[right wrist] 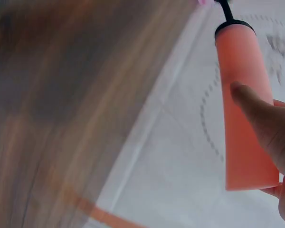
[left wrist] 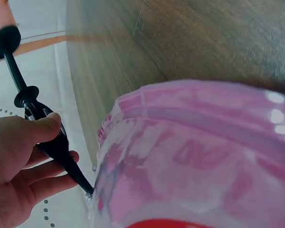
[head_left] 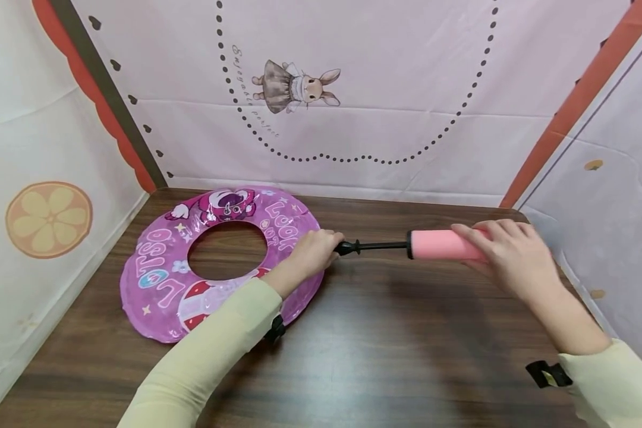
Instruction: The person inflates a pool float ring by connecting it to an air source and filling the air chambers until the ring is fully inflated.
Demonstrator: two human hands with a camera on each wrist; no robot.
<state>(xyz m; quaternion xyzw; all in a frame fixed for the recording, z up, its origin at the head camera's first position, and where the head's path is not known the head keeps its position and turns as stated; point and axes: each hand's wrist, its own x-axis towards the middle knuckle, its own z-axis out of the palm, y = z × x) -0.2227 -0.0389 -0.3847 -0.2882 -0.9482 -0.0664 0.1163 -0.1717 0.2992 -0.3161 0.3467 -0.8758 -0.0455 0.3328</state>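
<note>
Hiding part of the pink pump [head_left: 436, 244], the right hand [head_left: 515, 257]

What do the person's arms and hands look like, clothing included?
The left hand and right hand wear no gloves. The sleeves are long, plain and pale yellow-green. A small black strap-like piece shows by each sleeve's end.
</note>
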